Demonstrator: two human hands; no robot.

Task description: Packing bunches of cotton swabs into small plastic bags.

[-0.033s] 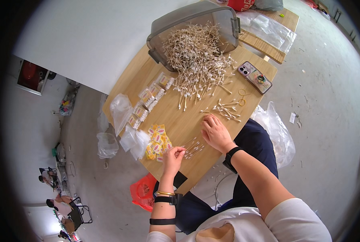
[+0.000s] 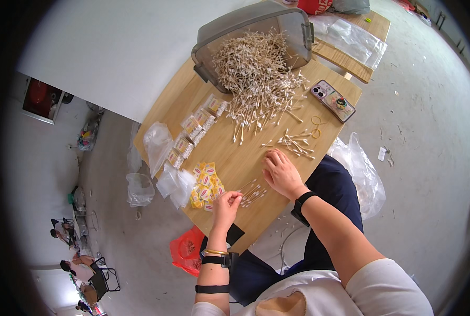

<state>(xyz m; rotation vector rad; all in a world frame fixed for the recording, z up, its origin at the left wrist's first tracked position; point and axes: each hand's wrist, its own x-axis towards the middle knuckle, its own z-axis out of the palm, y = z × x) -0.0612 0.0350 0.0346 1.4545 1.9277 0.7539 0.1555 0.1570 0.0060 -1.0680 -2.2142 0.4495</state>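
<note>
My left hand (image 2: 227, 206) is pinched on cotton swabs at the table's near edge. Their white tips (image 2: 254, 194) fan out to the right of its fingers, close to the wood. Palm down, my right hand (image 2: 283, 173) rests a little farther right, fingers together and curled; whatever lies under them is hidden. Just beyond it is a small loose group of cotton swabs (image 2: 296, 142). Yellow-and-white printed cards (image 2: 206, 184) lie heaped by my left hand. A large pile of swabs (image 2: 256, 79) spills from a tipped grey plastic bin (image 2: 214, 29).
Small clear packs of swabs (image 2: 193, 126) form a row on the table's left, beside clear plastic bags (image 2: 158, 142). A phone (image 2: 333, 100) and yellow-handled scissors (image 2: 316, 128) lie at the right edge. A red bag (image 2: 186, 250) hangs below. Other people (image 2: 85, 268) sit far left.
</note>
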